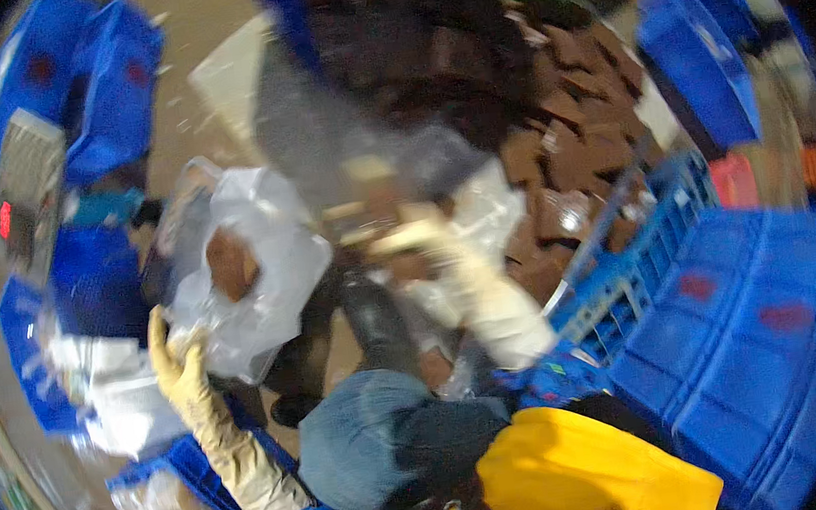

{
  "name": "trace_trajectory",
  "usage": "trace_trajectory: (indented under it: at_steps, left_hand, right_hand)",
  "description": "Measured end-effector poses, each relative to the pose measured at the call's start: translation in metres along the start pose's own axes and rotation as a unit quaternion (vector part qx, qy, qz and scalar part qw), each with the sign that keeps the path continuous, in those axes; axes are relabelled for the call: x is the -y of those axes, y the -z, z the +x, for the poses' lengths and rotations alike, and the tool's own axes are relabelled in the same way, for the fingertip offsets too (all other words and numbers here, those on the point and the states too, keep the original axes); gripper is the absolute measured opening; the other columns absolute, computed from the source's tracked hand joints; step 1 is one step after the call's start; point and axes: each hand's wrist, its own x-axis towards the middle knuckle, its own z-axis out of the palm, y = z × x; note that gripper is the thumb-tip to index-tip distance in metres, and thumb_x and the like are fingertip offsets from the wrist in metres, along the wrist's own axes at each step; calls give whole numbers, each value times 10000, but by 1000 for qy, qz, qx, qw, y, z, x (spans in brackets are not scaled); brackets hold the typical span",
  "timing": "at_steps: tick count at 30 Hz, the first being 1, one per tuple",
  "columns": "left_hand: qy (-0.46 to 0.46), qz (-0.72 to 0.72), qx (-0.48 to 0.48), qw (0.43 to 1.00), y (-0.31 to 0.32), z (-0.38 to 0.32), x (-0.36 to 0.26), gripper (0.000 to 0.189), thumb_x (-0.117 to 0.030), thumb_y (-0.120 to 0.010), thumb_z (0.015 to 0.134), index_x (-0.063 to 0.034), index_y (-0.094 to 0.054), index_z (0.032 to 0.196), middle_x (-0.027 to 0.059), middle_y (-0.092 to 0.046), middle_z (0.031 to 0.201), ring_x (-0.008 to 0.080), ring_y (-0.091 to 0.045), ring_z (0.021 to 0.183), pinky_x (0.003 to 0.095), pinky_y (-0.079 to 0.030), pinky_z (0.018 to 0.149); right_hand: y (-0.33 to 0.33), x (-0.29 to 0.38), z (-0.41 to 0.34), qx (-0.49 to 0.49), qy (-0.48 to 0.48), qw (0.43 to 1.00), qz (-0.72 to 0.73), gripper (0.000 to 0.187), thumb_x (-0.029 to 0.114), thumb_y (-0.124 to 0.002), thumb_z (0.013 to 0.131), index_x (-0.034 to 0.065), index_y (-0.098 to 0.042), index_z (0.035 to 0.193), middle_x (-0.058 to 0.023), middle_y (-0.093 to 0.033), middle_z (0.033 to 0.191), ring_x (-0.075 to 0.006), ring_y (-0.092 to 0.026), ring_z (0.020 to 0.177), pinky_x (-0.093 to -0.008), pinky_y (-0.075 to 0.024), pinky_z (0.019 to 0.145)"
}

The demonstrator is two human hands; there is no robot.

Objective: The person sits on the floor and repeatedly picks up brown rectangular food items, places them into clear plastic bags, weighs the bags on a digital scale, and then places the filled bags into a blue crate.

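Observation:
My left hand point(182, 360), in a cream glove, is at the near edge of a clear plastic bag point(270, 233). Its fingers are spread, and film shows between thumb and fingers; whether they pinch it is unclear. A brown piece point(232, 264) lies in or behind the bag. My right hand point(413, 235), gloved the same way, is blurred over the middle, close to some pale pieces point(368, 169) and crumpled clear film point(489, 204). What it grips cannot be made out. Beyond it lies a heap of brown slab-like pieces point(583, 137), some with shiny film on them.
A blue slatted crate side point(622, 276) and a large blue plastic panel point(733, 324) stand to the right. Blue bins point(114, 92) are at the far left. White plastic bags point(125, 393) lie at the left. Something yellow point(590, 461) is close on my right.

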Motion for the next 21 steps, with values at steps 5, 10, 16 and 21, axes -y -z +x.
trace_trajectory:
  at_steps: [5, 10, 16, 21]
  left_hand:
    - [-57, -221, 7, 974, -8, 1, -14, 839, 61, -659, 756, -106, -271, 1480, 48, -574, 975, 90, -563, 802, 171, -489, 734]
    - [29, -221, -1, 975, -16, -3, -14, 833, 75, -652, 744, -88, -282, 1472, 80, -552, 1092, 86, -549, 819, 170, -479, 716]
    - [-25, -314, -1, 949, -7, -15, -4, 883, -38, -756, 696, -23, -291, 1447, 39, -577, 883, 224, -624, 917, 411, -496, 917]
    - [42, -368, 2, 929, -8, -25, -31, 801, -30, -678, 721, -41, -318, 1437, 93, -562, 1135, 171, -563, 740, 290, -483, 697]
  right_hand:
    - [-34, 21, 19, -138, 272, 823, -480, 619, 109, -676, 682, 55, -532, 1282, -188, -560, 1255, -312, -522, 1183, -387, -403, 1005]
    - [219, 48, -73, -573, -34, 451, -683, 892, 288, -840, 626, 189, -355, 1368, -161, -410, 1346, -410, -457, 1195, -612, -420, 925]
    - [238, 79, -91, -490, 38, 784, -380, 829, 149, -716, 672, 131, -354, 1417, -193, -594, 1187, -301, -651, 939, -444, -537, 770]
    - [63, 34, -2, 131, 167, 966, -149, 1003, 165, -850, 630, 10, -290, 1449, -158, -286, 1511, -258, -308, 1377, -395, -295, 1114]
